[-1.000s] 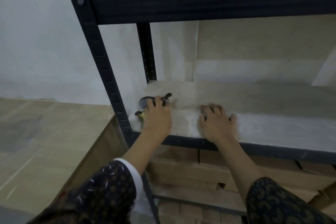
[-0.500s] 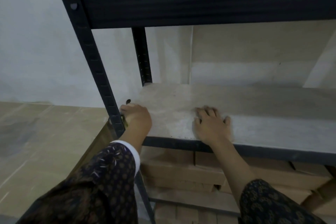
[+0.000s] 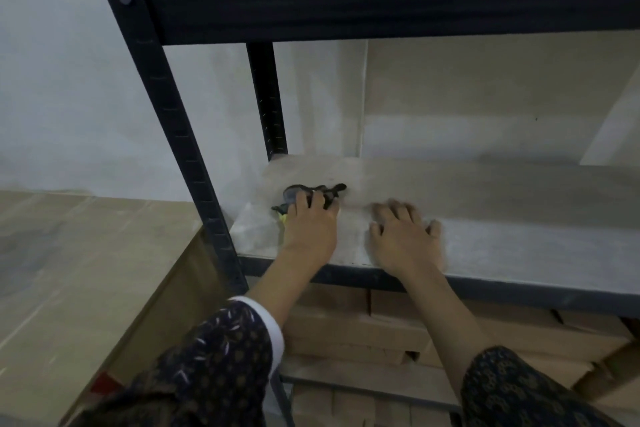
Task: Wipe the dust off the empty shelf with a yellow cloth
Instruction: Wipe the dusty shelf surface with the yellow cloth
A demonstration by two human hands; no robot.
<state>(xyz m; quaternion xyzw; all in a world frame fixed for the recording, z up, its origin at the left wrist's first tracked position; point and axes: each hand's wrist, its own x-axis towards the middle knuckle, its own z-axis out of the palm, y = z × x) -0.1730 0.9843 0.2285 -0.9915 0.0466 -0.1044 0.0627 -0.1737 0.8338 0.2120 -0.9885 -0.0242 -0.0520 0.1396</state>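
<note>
Pale grey-white wall (image 3: 69, 80) behind a dark metal rack; tan flooring (image 3: 69, 270) to the left. Rack's front-left upright (image 3: 166, 114) runs diagonally across the view, rear upright (image 3: 268, 97) behind it, and a thick dark beam (image 3: 381, 0) of the upper tier crosses overhead, cutting off what sits above.

Empty shelf (image 3: 502, 218) is a dusty pale board with a dark front rail. Both forearms reach over that rail onto the board's left end.

Left hand (image 3: 310, 222) lies palm down near the left corner, fingers curled over a bundle. Only a small sliver of the yellow cloth (image 3: 283, 217) shows at the hand's left edge; the rest is hidden beneath the palm. Dark material (image 3: 311, 191) pokes out beyond the fingertips, partly looped; cannot tell whether it belongs to the cloth or is a separate item.

Right hand (image 3: 403, 236) rests flat just beside the left, fingers spread, nothing held, slightly motion-blurred.

Below the shelf, stacked cardboard boxes (image 3: 363, 329) fill the lower tier. Dark patterned sleeves (image 3: 214, 364) occupy the bottom foreground, the left one with a white cuff.
</note>
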